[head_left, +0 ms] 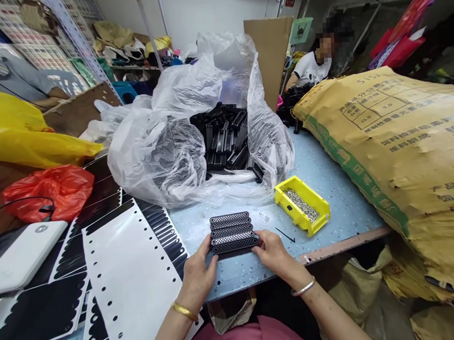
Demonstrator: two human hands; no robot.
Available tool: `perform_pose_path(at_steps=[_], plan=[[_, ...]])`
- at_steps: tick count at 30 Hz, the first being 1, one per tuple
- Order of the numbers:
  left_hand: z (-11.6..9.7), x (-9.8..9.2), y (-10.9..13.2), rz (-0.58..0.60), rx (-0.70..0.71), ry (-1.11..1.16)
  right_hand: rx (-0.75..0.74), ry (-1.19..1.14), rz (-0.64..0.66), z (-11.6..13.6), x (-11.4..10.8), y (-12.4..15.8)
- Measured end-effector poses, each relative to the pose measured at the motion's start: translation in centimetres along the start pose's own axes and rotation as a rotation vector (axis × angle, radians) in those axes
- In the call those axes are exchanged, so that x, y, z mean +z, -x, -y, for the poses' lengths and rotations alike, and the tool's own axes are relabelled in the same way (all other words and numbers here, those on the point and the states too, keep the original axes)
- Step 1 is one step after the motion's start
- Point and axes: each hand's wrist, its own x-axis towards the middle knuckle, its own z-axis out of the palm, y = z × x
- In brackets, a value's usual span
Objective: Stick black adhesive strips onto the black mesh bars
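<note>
Several black mesh-patterned strips [231, 231] with rounded ends lie side by side near the front edge of the table. My left hand [198, 274] grips the left ends of the nearest strips, thumb toward me. At their right ends, my right hand [272, 252] pinches with thumb and fingers. Just right of that hand lies a thin black stick-like piece [285, 234]. Beyond it stands a yellow bin [321, 201] holding many small metal pieces [301, 204]. A large clear plastic bag [156, 153] lies open behind, with a heap of similar black strips [225, 140] inside.
Sheets with black scalloped cutouts and a white sheet [130, 274] cover the left side, near a white power bank [25, 254] and a red plastic bag [49, 193]. A bulky yellow sack [406, 147] borders the right. A person in a white shirt [313, 68] sits at the back right.
</note>
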Motion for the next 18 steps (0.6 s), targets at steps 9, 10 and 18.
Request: perform_pose_path(at_steps=[9,10,18], plan=[[1.3,-2.0,0.0,-0.095,0.015,-0.158,-0.069,0.097,-0.312,-2.0,-10.6,-0.2],[1.4,-2.4,-0.3,-0.104,-0.006,-0.170,-0.009,0.159,-0.354,-3.0,-12.7,-0.8],[-0.6,-2.3,-3.4,-0.071,-0.095,0.358,0.147,0.449,0.003,-9.5,-15.4,-6.0]])
